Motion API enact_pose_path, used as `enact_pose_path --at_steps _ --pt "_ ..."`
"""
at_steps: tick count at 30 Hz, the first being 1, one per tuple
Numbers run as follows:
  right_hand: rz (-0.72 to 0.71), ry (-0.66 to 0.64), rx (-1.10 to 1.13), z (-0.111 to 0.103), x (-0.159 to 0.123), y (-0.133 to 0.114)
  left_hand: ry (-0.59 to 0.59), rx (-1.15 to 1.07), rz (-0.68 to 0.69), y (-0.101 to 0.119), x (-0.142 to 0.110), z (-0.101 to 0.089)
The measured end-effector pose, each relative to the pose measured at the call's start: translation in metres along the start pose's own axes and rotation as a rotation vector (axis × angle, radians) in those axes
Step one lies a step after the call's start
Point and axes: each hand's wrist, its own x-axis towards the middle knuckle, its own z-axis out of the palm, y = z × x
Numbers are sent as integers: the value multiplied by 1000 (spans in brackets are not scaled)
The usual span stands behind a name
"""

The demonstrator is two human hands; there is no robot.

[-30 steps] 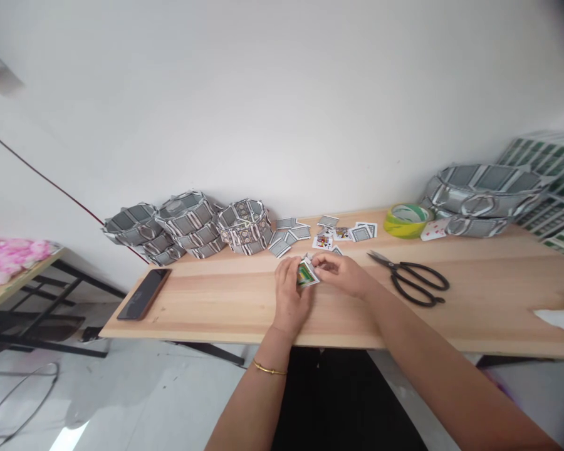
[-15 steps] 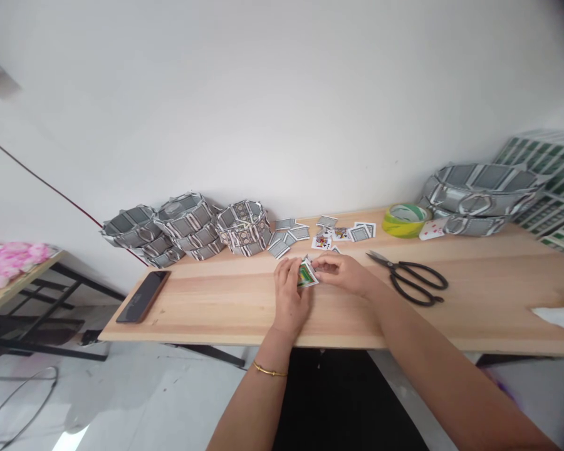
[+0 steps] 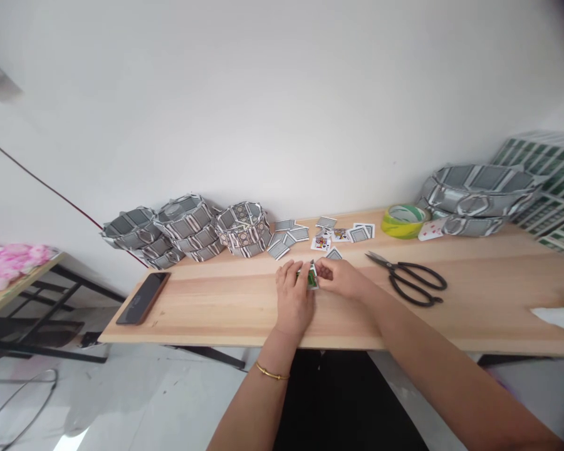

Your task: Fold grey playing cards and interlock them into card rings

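Near the middle of the table, a small green card with a white border lies between my hands, partly covered by fingers. My left hand has its fingers curled over the card's left side and holds it at the tabletop. From the right, my right hand pinches the card's right edge between thumb and fingers. Just beyond my hands are loose grey-patterned folded cards and face cards. Black-handled scissors lie to the right, blades slightly apart.
Baskets woven from folded cards line the table's back left, and a larger one stands back right. Beside it are a roll of yellow tape and stacked card boxes. A phone lies at the left end.
My left hand has shifted slightly right over the green card, covering more of it. My right fingers have closed in on the card's right edge, and a grey-patterned card behind them shows more.
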Motion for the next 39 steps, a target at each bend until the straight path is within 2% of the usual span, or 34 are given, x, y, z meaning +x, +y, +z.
enact_pose_path --at_steps 7,11,16,22,26,31,39 --pt "-38 27 -66 -7 -2 -9 -27 -8 -74 3 2 -3" --pt "-39 29 -74 -14 -4 -17 -35 -7 -70 4 3 -6" --pt "-39 27 1 -7 -2 -7 -22 -1 -102 4 1 -4" --pt "30 8 78 -2 2 9 -16 20 -66 3 -1 -1" --pt "3 -16 57 -1 1 1 -37 49 -76 5 1 -3" --pt "-15 18 23 0 -2 -10 -42 53 -66 8 3 -6" --pt "-40 26 -36 -6 -2 -9 -55 75 -28 10 4 -10"
